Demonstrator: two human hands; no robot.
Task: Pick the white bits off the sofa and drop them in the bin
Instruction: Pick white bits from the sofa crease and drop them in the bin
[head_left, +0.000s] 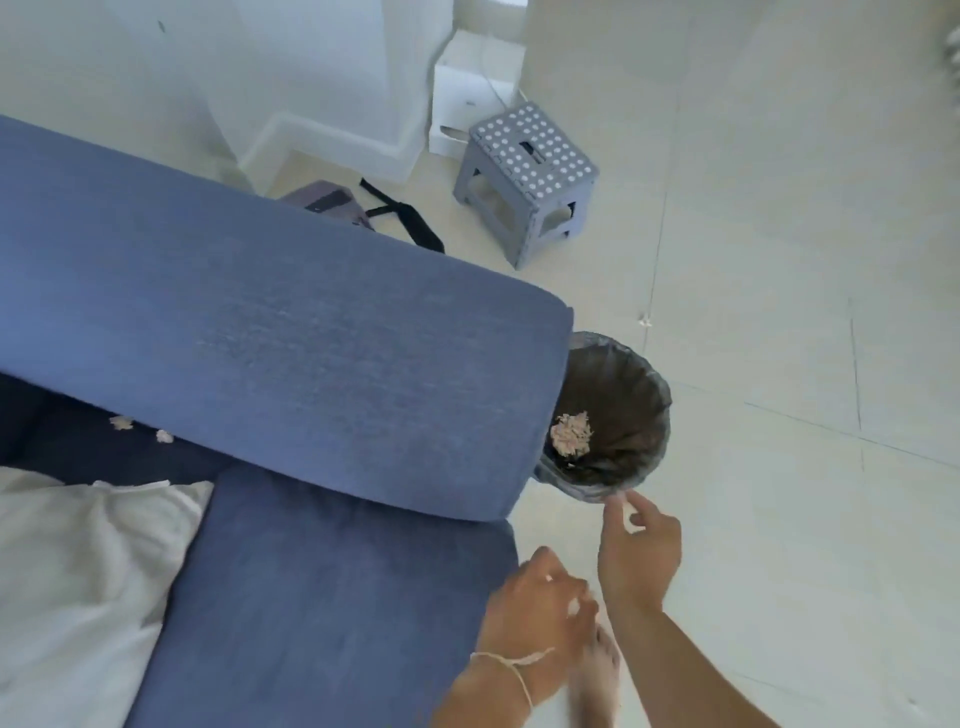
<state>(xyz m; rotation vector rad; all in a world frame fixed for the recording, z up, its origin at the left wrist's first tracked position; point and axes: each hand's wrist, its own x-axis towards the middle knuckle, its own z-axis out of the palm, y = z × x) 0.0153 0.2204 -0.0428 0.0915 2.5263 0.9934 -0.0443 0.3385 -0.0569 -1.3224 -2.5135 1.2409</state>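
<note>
A blue sofa (291, 332) fills the left half of the view, its armrest end pointing right. Beside that end stands a round bin (649, 410) with a dark liner and a clump of white bits (570, 434) at the bottom. My right hand (638, 545) hovers just below the bin's near rim, fingers pinched on a white bit (631, 519). My left hand (535, 608) is curled lower down by the seat corner, white bits (574, 605) showing at its fingers. Two white bits (120, 423) (164, 435) lie on the dark seat at far left.
A white cushion (78, 571) rests on the seat at lower left. A grey dotted folding stool (524, 171) stands on the pale tiled floor behind the sofa, with a white box (467, 104) and a dark strap (410, 218) nearby. One white scrap (645, 319) lies on the floor.
</note>
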